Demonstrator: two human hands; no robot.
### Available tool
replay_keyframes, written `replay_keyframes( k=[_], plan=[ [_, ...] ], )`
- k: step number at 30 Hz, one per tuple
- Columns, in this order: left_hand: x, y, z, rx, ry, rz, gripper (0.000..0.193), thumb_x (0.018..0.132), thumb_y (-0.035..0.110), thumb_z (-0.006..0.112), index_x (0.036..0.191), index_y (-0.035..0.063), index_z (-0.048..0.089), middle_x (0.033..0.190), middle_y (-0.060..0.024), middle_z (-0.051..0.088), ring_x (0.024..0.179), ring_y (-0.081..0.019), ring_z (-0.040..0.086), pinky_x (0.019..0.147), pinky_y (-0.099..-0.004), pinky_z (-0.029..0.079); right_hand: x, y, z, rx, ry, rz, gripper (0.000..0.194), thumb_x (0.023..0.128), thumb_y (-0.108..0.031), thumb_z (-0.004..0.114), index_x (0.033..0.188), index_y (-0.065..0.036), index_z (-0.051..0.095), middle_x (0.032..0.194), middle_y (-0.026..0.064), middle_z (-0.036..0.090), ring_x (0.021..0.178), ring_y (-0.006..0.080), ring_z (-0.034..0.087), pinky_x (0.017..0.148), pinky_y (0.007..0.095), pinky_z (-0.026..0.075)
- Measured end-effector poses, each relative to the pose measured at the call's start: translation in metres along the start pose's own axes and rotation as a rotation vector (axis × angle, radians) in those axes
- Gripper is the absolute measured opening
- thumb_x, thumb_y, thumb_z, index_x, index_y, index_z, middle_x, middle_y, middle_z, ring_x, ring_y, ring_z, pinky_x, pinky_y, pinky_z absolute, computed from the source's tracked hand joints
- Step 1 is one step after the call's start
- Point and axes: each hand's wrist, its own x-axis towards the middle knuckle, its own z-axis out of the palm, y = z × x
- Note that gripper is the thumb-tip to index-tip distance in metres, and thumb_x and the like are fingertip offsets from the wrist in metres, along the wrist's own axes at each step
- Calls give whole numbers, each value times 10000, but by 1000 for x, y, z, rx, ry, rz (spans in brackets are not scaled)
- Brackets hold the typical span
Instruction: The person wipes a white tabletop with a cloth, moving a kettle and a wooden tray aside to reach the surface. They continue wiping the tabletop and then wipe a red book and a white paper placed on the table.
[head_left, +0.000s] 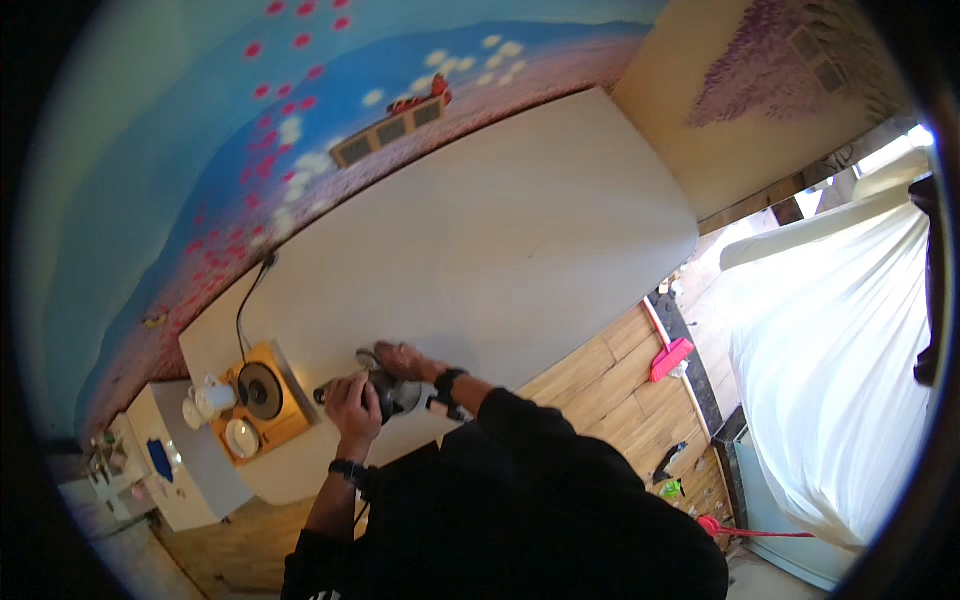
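An electric kettle (403, 396), dark and metallic, is held tilted above the near edge of the white table (480, 255). My left hand (351, 405) is closed around its handle side. Beside the kettle's upper part is my right hand (401, 361), with a small rounded piece, perhaps the lid, at its fingertips; whether it grips this cannot be told. To the left, a round black kettle base (260, 391) sits on a wooden tray (296, 420) with a white bowl (242, 438) and white cups (216, 395).
A black cord (241, 315) runs from the base to the wall. White drawers (169, 457) stand left of the table. On the wooden floor at right are a pink broom (670, 360) and scattered litter. A white curtain (825, 360) hangs at far right.
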Motion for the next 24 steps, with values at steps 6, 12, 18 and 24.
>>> replay_keyframes(
  k=[6, 12, 18, 24],
  plan=[
    [-1, 1, -2, 21, -4, -1, 158, 908, 128, 610, 990, 34, 706, 992, -131, 730, 928, -363, 653, 896, -486, 501, -22, -2, -40, 956, -80, 451, 233, 934, -115, 567, 1109, 18, 644, 1165, 214, 666, 1246, 409, 578, 979, 482, 536],
    [-2, 0, 1, -17, 6, -3, 154, 915, 120, 603, 995, 35, 704, 987, -133, 731, 936, -367, 647, 895, -489, 498, -38, 2, -103, 838, -101, 607, 137, 896, -138, 602, 969, -36, 657, 1064, 196, 680, 1014, 440, 628, 841, 528, 524],
    [-1, -3, 4, 14, 49, 48, 199, 892, 120, 615, 1047, 50, 719, 951, -130, 710, 913, -364, 640, 858, -504, 490, -51, -8, -41, 692, -126, 532, 321, 872, -181, 675, 1164, -47, 665, 1155, 184, 687, 1120, 408, 630, 942, 494, 519],
    [-7, -7, 2, -13, 47, 9, 161, 869, 120, 653, 1003, 56, 716, 1104, -101, 717, 1037, -355, 633, 934, -477, 494, -51, -34, 7, 967, -23, 606, 538, 907, -45, 585, 1439, -28, 506, 1511, 229, 494, 1330, 391, 538, 992, 481, 517]
  ],
)
